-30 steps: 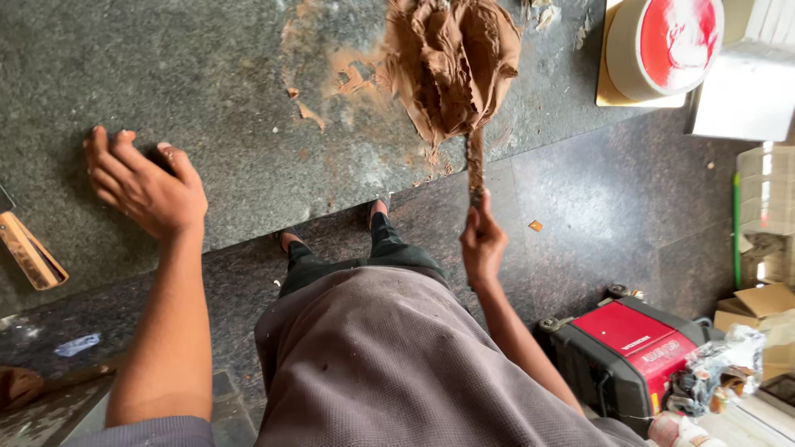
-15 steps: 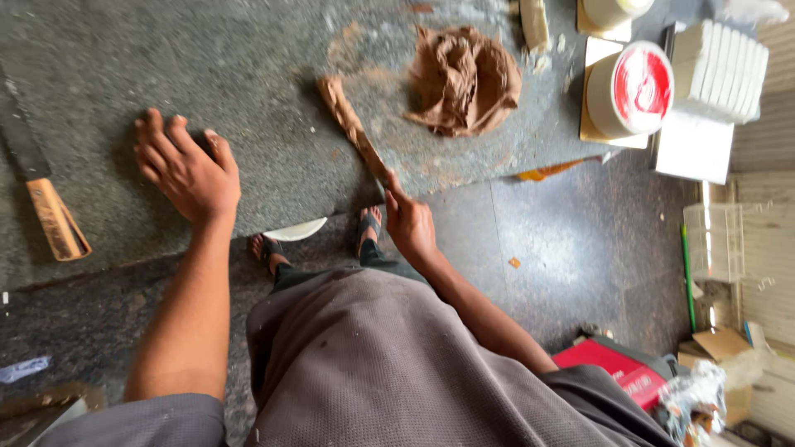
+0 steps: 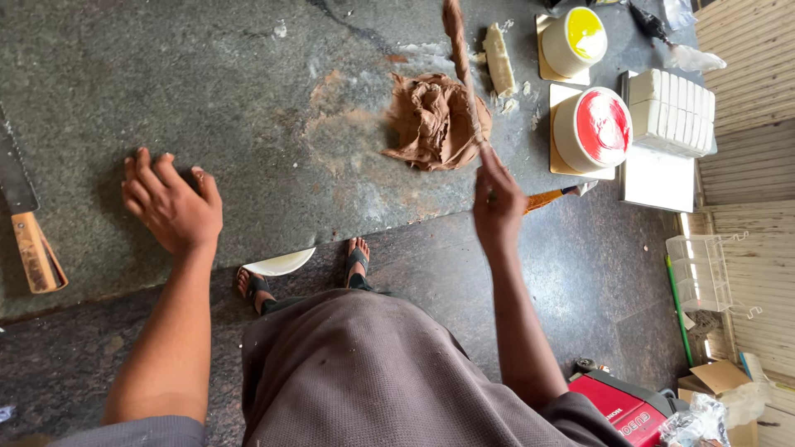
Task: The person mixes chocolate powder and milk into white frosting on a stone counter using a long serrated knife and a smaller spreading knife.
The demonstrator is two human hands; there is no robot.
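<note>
Spatula (image 3: 460,66) brown-smeared, raised over brown mound (image 3: 435,120).

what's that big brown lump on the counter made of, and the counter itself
The soft brown folded lump looks like a thick paste or fondant, matte, creased and smeared on the surface. The dark speckled counter looks like polished granite-type stone, mottled grey-green with a slight sheen.

We are working on a polished, speckled stone counter (image 3: 207,91). The brown paste (image 3: 435,120) is looking thick and matt. The knife (image 3: 29,240) is showing a wooden handle.
</note>
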